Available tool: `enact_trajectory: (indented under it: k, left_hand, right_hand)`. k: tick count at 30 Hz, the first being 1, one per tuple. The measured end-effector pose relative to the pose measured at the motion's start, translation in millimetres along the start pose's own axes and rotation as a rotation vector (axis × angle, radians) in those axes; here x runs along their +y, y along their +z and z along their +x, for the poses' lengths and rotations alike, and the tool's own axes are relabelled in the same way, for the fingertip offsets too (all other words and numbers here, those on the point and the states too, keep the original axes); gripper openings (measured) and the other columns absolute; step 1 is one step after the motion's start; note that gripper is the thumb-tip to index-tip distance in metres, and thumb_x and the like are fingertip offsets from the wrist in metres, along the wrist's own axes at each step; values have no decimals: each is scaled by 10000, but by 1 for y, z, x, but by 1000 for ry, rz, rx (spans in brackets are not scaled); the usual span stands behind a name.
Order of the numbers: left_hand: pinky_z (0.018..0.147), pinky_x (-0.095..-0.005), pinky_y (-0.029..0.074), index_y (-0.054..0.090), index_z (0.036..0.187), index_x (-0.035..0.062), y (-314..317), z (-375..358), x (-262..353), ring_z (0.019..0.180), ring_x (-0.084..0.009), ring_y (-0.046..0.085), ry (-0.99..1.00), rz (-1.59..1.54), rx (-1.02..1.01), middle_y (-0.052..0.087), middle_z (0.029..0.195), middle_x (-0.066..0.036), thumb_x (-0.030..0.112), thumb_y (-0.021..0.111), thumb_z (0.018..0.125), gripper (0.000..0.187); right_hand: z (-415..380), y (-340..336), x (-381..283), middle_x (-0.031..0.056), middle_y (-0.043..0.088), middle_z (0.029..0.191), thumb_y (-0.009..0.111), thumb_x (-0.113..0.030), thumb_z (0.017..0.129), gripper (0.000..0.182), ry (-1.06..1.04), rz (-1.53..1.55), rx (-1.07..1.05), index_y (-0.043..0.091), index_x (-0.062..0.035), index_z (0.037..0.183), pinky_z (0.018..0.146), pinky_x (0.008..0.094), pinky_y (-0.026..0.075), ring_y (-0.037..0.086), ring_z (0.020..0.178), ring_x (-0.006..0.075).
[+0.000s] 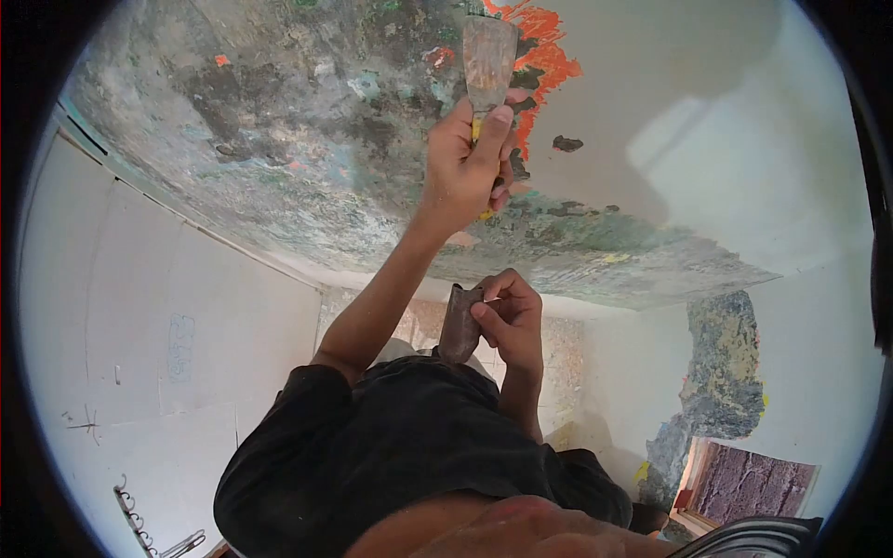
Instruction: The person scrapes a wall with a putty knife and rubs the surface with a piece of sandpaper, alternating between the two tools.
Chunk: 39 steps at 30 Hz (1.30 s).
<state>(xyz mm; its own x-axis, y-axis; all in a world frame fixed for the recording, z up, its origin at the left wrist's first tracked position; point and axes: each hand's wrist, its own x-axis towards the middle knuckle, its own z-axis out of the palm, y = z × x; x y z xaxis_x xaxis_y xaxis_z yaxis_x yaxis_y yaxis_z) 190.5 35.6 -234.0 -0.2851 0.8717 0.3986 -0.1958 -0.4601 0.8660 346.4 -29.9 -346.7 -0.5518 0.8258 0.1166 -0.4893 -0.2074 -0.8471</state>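
My left hand (468, 166), closed around the yellow-and-black handle, holds a putty knife (490, 58) upright against the wall in front of me. Its worn, flat metal blade points upward, overlapping the edge of bright orange paint (549, 46). Lower down and close to my body, my right hand (513, 316) pinches a curved, dark brown sheet (459, 325) between thumb and fingers. That sheet looks folded or rolled along its length, with a rounded lower end. Old grey, green and black layers show on the scraped wall (307, 121) around the blade.
Smooth pale paint (688, 84) covers the wall's right part. On the right side wall is a bare patch (724, 363) above a small framed opening (755, 482). A white panelled surface (139, 279) stands at left, with a hook rail (130, 516) low on it.
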Motion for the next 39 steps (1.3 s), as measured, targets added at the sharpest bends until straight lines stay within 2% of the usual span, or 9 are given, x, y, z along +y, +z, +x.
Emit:
enact_trajectory:
  k: [4, 8, 12, 15, 17, 20, 23, 35, 39]
  left_hand:
    - [330, -221, 335, 561, 1209, 33, -8, 1, -5, 391, -45, 418, 4, 47, 33, 453, 682, 14, 249, 478, 1024, 297]
    - [333, -227, 345, 578, 1198, 43, 13, 0, -2, 387, -50, 414, 22, -75, 58, 465, 678, 12, 249, 498, 1017, 285]
    - [337, -225, 347, 577, 1198, 42, 3, 3, -4, 392, -51, 413, 51, 10, 50, 463, 676, 12, 254, 494, 1019, 289]
    - [340, -222, 346, 573, 1205, 41, 11, -2, -8, 396, -48, 413, 50, -1, 83, 455, 675, 14, 259, 488, 1021, 298]
    - [341, -221, 346, 568, 1212, 38, -1, -4, -8, 398, -46, 412, 58, 73, 71, 447, 677, 16, 262, 485, 1022, 306]
    - [320, -225, 331, 567, 1163, 14, 11, 6, 0, 385, -45, 435, 93, -37, 79, 455, 648, 12, 238, 482, 1019, 280]
    - [344, -217, 342, 557, 1223, 27, 2, -3, -6, 404, -41, 410, 30, 58, 47, 435, 685, 19, 272, 480, 1024, 324]
    - [325, -226, 335, 567, 1181, 24, 18, 3, -4, 387, -33, 436, 93, -37, 79, 450, 638, 24, 247, 492, 1016, 288]
    - [330, -226, 340, 562, 1184, 22, 2, 2, -5, 391, -39, 426, 47, 29, 68, 449, 652, 19, 253, 491, 1017, 293]
  right_hand:
    - [-4, -7, 1, 48, 573, 822, 677, 11, 846, 198, -35, 26, -44, 497, -50, 899, 363, 166, 299, 392, 456, 6]
    - [0, -3, 3, 59, 585, 838, 674, 12, 848, 199, -9, -1, -2, 492, -54, 893, 361, 168, 297, 395, 454, 6]
    - [-4, -9, 3, 57, 584, 839, 674, 22, 841, 207, -39, 18, -57, 490, -52, 900, 367, 169, 299, 399, 460, 9]
    - [-2, -6, 0, 43, 593, 857, 645, 62, 848, 191, 23, 8, -25, 501, -50, 903, 413, 168, 348, 474, 526, 12]
    - [0, -7, -4, 47, 597, 863, 655, 49, 849, 193, 13, 10, -38, 501, -51, 905, 410, 170, 350, 474, 527, 12]
    - [-1, -11, 4, 51, 607, 874, 663, 41, 852, 194, 18, 23, -52, 503, -51, 909, 407, 172, 348, 472, 529, 9]
    - [-1, -4, -1, 43, 575, 801, 678, 0, 852, 203, 9, 11, -40, 489, -62, 891, 369, 168, 286, 399, 472, 9]
    - [2, -5, 3, 53, 578, 831, 678, 25, 833, 205, 19, -27, -22, 496, -59, 880, 376, 166, 313, 403, 462, 11]
    - [-1, -9, -2, 54, 580, 805, 671, 36, 830, 203, 18, -26, -32, 496, -55, 879, 377, 165, 316, 410, 467, 10]
